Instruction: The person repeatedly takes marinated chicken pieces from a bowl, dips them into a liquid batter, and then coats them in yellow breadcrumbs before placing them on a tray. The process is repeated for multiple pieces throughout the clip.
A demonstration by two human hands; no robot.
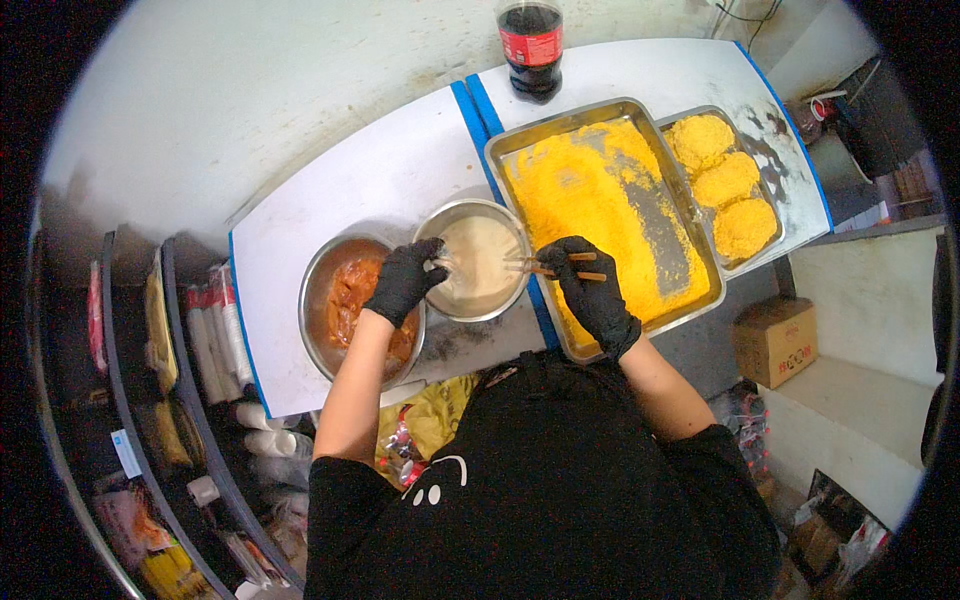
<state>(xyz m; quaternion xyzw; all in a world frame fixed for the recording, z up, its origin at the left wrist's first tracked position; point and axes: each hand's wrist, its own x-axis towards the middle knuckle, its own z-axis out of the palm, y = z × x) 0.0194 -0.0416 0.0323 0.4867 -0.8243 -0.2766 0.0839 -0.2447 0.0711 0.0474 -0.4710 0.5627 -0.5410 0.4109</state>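
Note:
My left hand (409, 281), in a black glove, pinches something pale and wet, seemingly a piece of meat, at the left rim of a steel bowl of creamy batter (480, 259). My right hand (589, 289), also black-gloved, grips wooden chopsticks (581, 276), whose tips reach over the bowl's right side. Left of the batter stands a steel bowl (306, 307) with meat in reddish-brown marinade, partly hidden by my left hand and forearm. Under my right hand lies a large steel tray (716, 289) spread with yellow crumbs. Several yellow crumb-coated pieces (726, 180) rest on a smaller tray beyond it.
A large bottle of dark soda (531, 52) stands at the back of the white table (360, 172), near the wall. Shelves with stacked cups and packages (217, 330) are at the left. A cardboard box (776, 341) sits on a ledge at the right.

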